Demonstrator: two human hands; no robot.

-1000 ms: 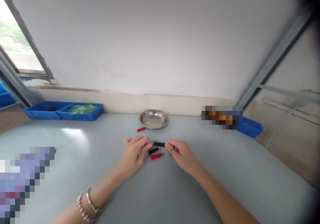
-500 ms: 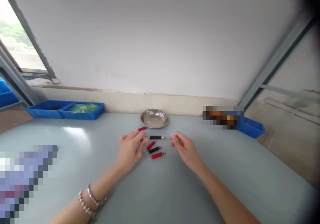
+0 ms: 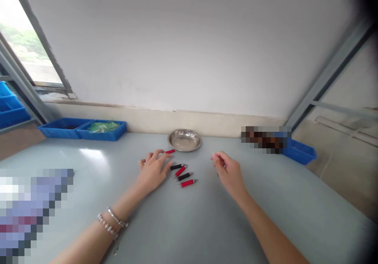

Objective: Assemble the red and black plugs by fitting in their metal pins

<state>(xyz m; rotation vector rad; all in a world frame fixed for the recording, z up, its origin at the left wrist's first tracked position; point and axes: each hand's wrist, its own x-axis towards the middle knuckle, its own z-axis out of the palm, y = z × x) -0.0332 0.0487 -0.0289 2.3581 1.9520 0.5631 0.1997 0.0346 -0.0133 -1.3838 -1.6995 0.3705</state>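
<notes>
My left hand (image 3: 153, 172) is open over the table, fingers spread and bent downward. Its fingertips are right by a short red piece (image 3: 170, 151), and its thumb is close to the rear end of a black-gripped pen piece (image 3: 176, 167). Below that lie a red-gripped pen piece (image 3: 180, 171), another black one (image 3: 184, 176) and another red one (image 3: 187, 183), with silver tips toward the right. To the right of them, my right hand (image 3: 228, 172) is closed in a pinch. A small dark tip shows under it; what the fingers hold is hidden.
A round steel dish (image 3: 184, 149) stands behind the pen pieces near the wall. Two blue bins (image 3: 102, 135) sit at the back left, one with a green plastic bag (image 3: 104, 127). A blue bin (image 3: 299, 152) is at the back right. Blurred-out items lie at left and right.
The upper black-gripped pen piece has come down among the others, and my left hand has let go of it, fingers spreading. My right hand has drawn away to the right, still pinched.
</notes>
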